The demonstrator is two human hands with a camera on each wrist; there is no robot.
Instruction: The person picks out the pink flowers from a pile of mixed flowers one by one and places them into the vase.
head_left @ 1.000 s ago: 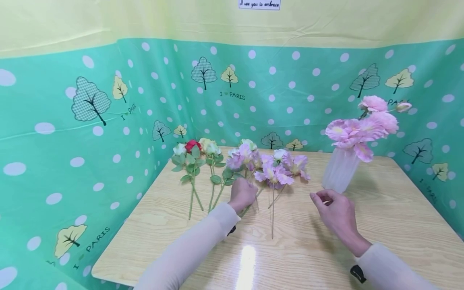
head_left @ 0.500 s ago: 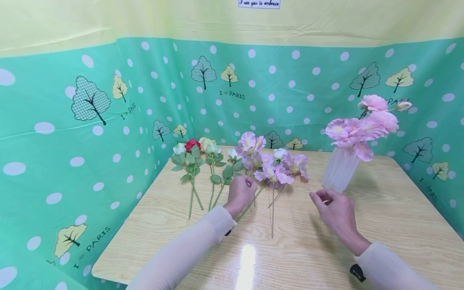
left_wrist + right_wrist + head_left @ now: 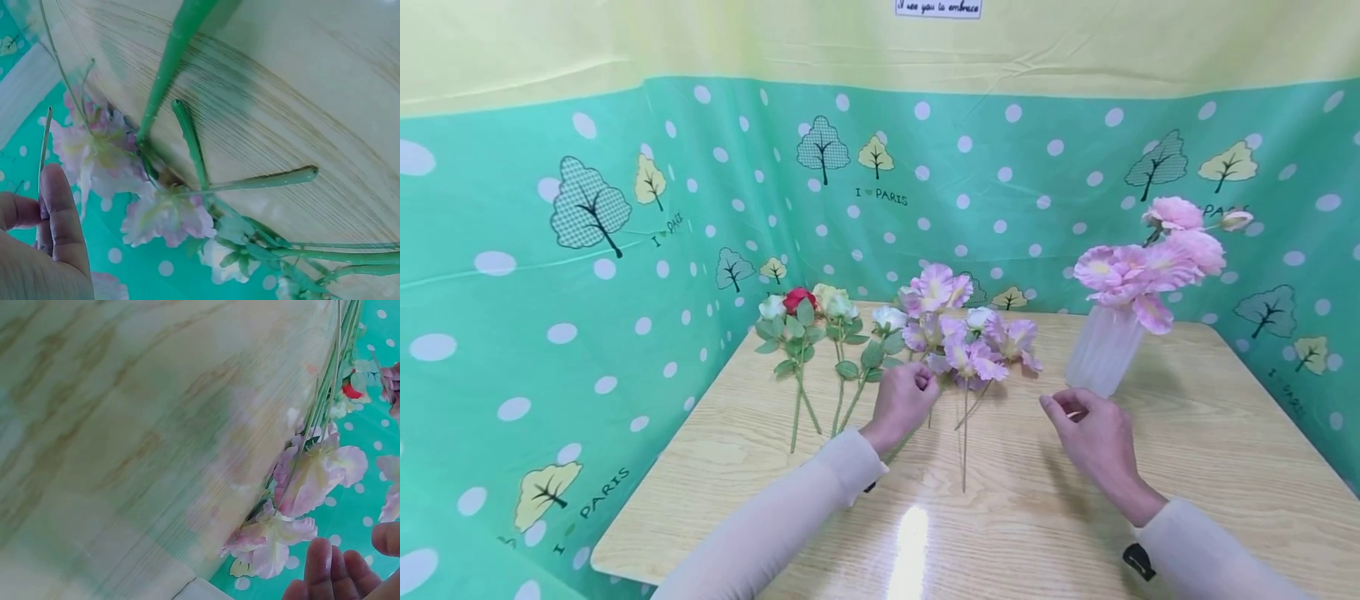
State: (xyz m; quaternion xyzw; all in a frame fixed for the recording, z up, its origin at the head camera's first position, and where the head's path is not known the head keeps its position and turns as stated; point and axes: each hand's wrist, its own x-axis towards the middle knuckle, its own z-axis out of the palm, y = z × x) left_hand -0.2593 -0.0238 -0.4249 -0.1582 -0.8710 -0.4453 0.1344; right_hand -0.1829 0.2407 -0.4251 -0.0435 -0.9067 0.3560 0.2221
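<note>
My left hand [image 3: 901,404] pinches the thin stem [image 3: 44,144] of a pale purple iris [image 3: 940,288] between thumb and fingers. The bloom stands raised above the other flowers. More purple irises [image 3: 972,360] lie to the right of this hand, with a white rose [image 3: 980,318] among them. My right hand [image 3: 1097,442] hovers over the table in front of the white ribbed vase [image 3: 1102,354], apart from it. Its fingers are loosely bent and hold nothing. Pink flowers [image 3: 1176,246] and purple irises stand in the vase.
On the left of the wooden table [image 3: 722,508] lie a red rose [image 3: 799,300], pale roses [image 3: 838,304] and several leafy green stems [image 3: 796,400]. A polka-dot curtain [image 3: 962,192] hangs close behind and along both sides of the table.
My left hand has lifted the purple iris upward and slightly right, uncovering a white rose behind it. The right hand and the vase stay where they were.
</note>
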